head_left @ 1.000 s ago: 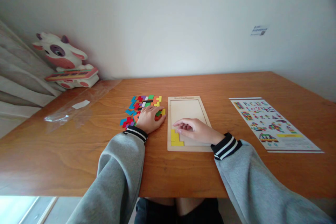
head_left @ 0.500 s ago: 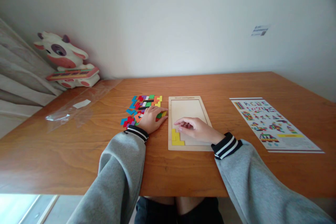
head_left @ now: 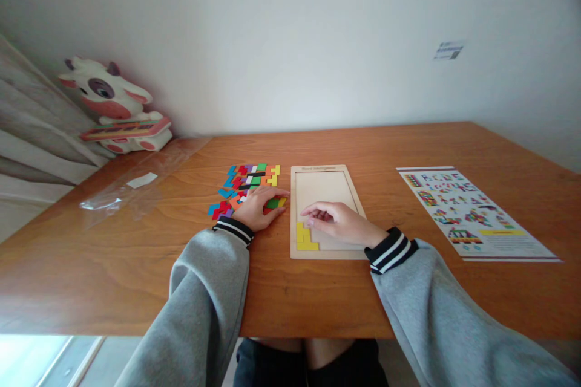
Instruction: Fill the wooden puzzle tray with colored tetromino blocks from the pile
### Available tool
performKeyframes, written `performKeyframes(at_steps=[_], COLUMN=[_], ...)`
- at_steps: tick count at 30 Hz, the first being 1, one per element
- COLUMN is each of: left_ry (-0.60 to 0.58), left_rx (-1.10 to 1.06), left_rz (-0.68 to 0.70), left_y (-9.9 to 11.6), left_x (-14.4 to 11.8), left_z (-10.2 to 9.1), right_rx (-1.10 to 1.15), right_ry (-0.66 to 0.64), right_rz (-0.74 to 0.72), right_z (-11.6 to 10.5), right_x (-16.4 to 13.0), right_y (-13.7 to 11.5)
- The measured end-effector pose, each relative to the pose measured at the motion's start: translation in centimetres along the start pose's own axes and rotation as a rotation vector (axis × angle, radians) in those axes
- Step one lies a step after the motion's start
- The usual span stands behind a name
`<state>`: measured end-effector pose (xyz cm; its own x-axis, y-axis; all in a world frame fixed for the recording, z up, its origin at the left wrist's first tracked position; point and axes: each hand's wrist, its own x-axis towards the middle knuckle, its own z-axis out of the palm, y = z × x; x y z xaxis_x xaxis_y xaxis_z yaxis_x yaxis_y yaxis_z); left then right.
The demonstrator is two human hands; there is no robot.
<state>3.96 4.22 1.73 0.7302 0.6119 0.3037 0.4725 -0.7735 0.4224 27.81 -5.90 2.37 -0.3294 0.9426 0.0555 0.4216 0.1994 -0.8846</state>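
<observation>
The shallow rectangular pale-wood puzzle tray [head_left: 327,175] lies flat near the middle of the brown wooden bench [head_left: 408,145], long side running away from the person. In the tray's near left corner sit the flat yellow wooden puzzle pieces [head_left: 303,238], fitted against the frame. The right hand [head_left: 338,222] rests inside the tray just right of those yellow pieces — fingers loosely curled, tips down on the tray floor, gripping nothing that I can see.

Just left of the tray lies the loose heap of flat multicoloured wooden puzzle pieces [head_left: 247,178], red, blue, green, orange and yellow among them. The left hand [head_left: 258,205] lies palm down over the near end of that heap, fingers spread flat and pointing toward the tray, covering a green piece and a yellow piece [head_left: 276,202] that peek out at its fingertips; whether it has hold of any piece I cannot tell.

Well to the right of the tray lies a white printed sheet with coloured pattern pictures [head_left: 472,213], flat on the bench. Well to the left of the tray a crumpled clear plastic wrapper [head_left: 131,184] lies on the bench, and beyond it, at the far left corner by the wall, sits a white and pink toy cow [head_left: 111,103].
</observation>
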Motion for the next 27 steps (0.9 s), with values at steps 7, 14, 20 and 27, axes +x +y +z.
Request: performKeyframes(at_steps=[7,14,20,27], left_ry=[0.067,0.144,0.184,0.29], left_rx=[-0.145,-0.287,-0.245,-0.216], left_rz=[-0.013,-0.096,-0.065,0.002], left_y=[0.4,1.5,2.3,3.0], left_x=[0.1,0.0,0.2,0.3], left_z=[0.1,0.9,0.8,1.2], right_rx=[0.001,0.007,0.006,0.036], right_ry=[0.006,-0.002,0.015,0.088], right_rz=[0.0,0.005,-0.001,-0.009], right_z=[0.0,-0.1,-0.2,0.0], right_x=[0.0,0.0,0.0,0.0], right_y=[0.1,0.1,-0.1,-0.2])
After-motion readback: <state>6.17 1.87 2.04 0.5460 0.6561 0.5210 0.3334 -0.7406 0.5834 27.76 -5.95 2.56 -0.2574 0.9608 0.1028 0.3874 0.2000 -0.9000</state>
